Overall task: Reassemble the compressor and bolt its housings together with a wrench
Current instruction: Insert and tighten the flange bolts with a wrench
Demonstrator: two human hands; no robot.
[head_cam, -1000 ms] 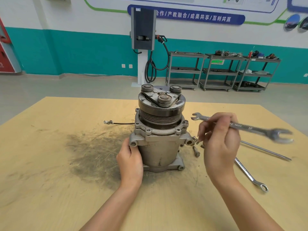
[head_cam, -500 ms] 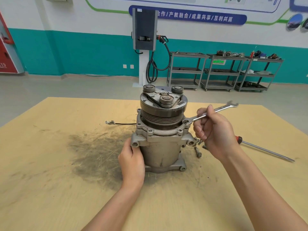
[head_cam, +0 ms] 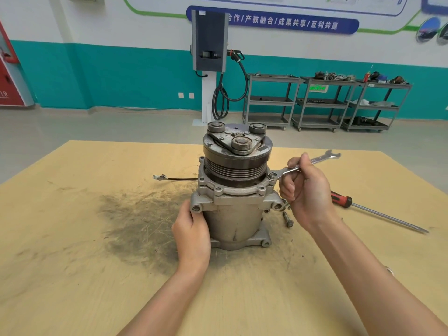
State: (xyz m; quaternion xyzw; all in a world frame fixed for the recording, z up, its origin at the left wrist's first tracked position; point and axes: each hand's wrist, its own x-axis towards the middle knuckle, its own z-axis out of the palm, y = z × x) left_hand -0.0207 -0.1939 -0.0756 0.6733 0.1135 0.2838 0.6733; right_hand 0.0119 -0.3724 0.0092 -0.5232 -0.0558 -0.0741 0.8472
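**Both hands engaged: body steadied, wrench set on a flange bolt**

Head view. Both hands are occupied. The left hand [head_cam: 191, 235] is wrapped around the lower left side of the compressor [head_cam: 234, 190], fingers curled against the housing just under a mounting ear; this grip is judged to be there to keep the body from turning when force is applied. The right hand [head_cam: 306, 192] is clenched around the shank of the wrench [head_cam: 304, 164], whose ring end is seated over a bolt [head_cam: 273, 176] on the right side of the upper flange, while the open end points up and away to the right. The shank is held close to the bolt, which is judged to favour quick short turns over heavy torque.

The compressor is stood upright near the middle of the wooden table [head_cam: 72, 238], pulley uppermost, so that the flange bolts are reachable from the side. A loose bolt [head_cam: 287, 219] is left on the table just beside the base, within easy reach. A red-handled screwdriver [head_cam: 373, 212] is laid farther right, apart from the work. A dark smear of grime is seen on the table to the left of the housing.
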